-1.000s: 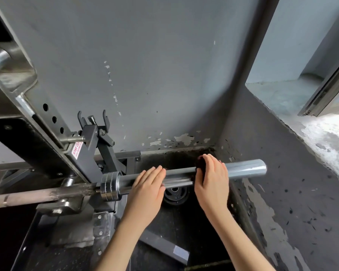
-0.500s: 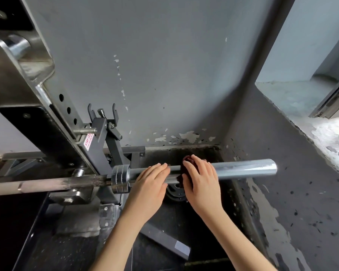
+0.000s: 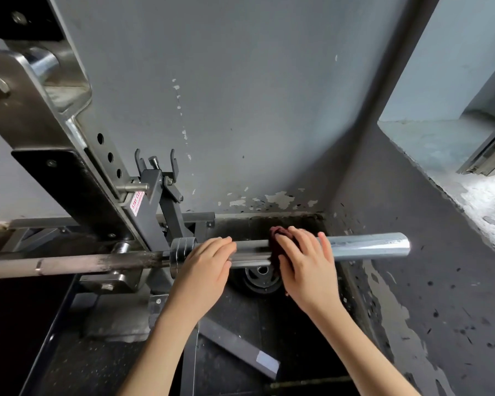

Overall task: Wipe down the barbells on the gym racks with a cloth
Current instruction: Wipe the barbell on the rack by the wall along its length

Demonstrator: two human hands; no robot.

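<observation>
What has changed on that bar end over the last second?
The right hand slid the dark red cloth leftward along the shiny end of the barbell, toward the left hand. Most of that came early, little since. The left hand stays flat on the bar beside the collar, and the barbell is still on the rack. Nothing was picked up or let go.

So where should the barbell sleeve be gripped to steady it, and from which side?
Grip the smooth round barbell sleeve next to its collar, coming from above on the near side, where the left hand rests. It lies level, and that spot leaves the outer length free for the cloth.
</observation>
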